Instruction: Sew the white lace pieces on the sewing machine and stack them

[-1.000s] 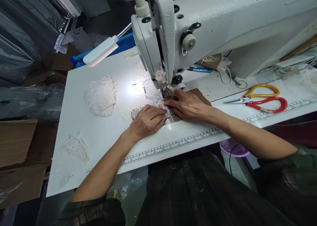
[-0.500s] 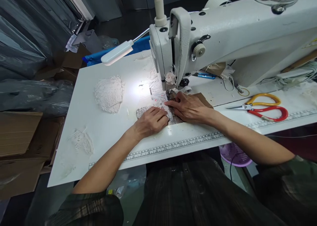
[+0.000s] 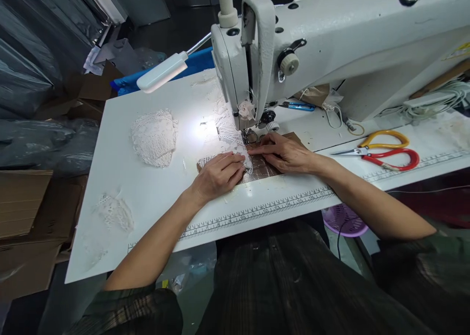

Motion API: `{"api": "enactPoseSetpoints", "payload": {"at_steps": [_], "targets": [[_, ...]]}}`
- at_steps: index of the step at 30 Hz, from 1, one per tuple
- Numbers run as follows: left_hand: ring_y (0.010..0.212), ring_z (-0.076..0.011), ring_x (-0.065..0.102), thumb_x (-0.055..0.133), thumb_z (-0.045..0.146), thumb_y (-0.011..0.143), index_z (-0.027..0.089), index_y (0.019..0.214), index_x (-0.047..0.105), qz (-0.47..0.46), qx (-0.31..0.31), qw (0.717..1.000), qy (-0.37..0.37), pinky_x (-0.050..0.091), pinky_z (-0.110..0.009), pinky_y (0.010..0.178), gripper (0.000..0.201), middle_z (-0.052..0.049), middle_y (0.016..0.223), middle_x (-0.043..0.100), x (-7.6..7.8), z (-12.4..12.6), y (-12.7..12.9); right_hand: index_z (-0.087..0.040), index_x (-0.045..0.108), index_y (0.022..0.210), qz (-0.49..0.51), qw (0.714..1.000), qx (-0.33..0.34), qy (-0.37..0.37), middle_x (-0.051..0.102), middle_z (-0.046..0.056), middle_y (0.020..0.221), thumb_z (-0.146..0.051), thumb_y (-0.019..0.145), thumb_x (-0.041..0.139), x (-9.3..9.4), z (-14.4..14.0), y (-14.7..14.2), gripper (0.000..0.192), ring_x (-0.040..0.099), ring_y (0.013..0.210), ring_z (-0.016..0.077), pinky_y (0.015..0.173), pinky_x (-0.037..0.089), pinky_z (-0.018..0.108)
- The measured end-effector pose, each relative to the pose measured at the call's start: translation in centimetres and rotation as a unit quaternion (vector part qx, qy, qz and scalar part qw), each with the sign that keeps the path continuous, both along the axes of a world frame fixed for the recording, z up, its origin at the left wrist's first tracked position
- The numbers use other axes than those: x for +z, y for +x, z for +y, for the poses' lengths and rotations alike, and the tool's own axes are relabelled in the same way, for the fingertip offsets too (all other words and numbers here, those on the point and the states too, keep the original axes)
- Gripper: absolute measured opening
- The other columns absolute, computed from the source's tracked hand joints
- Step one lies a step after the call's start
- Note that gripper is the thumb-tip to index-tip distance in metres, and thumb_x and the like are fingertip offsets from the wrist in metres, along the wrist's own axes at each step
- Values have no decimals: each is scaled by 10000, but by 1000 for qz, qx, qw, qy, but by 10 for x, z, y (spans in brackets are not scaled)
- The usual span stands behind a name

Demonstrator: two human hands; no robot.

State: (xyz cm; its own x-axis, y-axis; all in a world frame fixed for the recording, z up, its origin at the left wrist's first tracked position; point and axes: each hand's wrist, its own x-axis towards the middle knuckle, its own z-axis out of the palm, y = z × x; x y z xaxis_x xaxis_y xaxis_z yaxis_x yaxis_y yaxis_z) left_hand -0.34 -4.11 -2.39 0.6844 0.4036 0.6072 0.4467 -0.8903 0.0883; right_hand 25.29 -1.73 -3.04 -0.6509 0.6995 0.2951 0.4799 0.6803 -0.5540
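Note:
White lace (image 3: 229,134) runs under the presser foot (image 3: 245,136) of a white sewing machine (image 3: 229,65). Beneath it lies a brown sheet (image 3: 262,169) with pale lines on it. My left hand (image 3: 220,175) is on the lace just left of the foot, its fingers bent and close together over the lace edge; the fingertips are partly hidden. To the right of the foot, my right hand (image 3: 284,154) rests on the brown sheet. Its index finger is stretched out toward the lace edge and the other fingers lie low.
A lace stack (image 3: 154,138) sits left of the machine, with a loose lace scrap (image 3: 115,212) nearer the front. Scissors (image 3: 367,151) with yellow and red handles lie at right. A lamp (image 3: 163,73) lights the table, and a printed ruler (image 3: 242,217) follows its front edge.
The whole view has shifted slightly. My right fingers have moved a little off the lace, and more of the brown sheet shows between my hands. The left hand stays on the lace.

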Motion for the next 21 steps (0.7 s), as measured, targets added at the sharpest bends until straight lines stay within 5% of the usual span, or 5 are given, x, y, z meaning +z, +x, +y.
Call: {"api": "enactPoseSetpoints", "payload": {"at_steps": [21], "targets": [[843,-157,717,631,104,897,163,866,663,12,-20,1000,-9,645,-393,875,75,-43,950,753,2,3,-1,-229,676,1258,-20,998,5,65,561,109,1052,-228,962,446,-5,-2,-8,374,515,967,233,872,491,421]]}}
